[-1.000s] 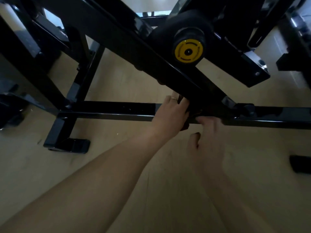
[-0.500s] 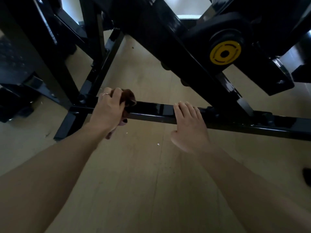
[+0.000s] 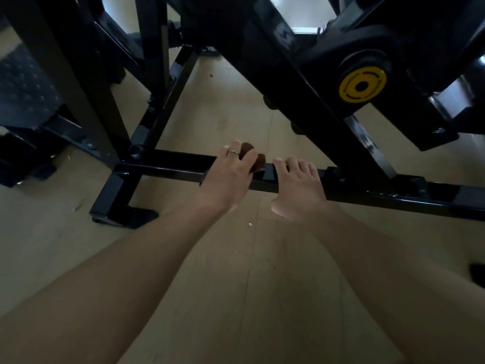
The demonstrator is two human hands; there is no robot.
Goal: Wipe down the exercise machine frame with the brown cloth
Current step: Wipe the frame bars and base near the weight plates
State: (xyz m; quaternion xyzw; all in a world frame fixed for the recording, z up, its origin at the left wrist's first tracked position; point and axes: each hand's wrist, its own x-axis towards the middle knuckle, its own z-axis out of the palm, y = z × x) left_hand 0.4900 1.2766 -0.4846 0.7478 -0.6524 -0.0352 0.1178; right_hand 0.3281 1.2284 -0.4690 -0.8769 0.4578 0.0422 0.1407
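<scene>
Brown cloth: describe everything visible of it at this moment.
The cloth is dark reddish-brown, soft-looking and bunched into a wad. Only two rounded lumps show, poking out past the fingers of the left hand, which grips it and hides the rest. It sits pressed on top of the low black crossbar of the frame, close beside the right hand, which holds the same bar. Its weave and full shape cannot be made out.

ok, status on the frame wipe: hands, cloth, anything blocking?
Left hand grips brown cloth on low crossbar. Right hand hooked over the bar, right beside the cloth. Diagonal beam overhead.
</scene>
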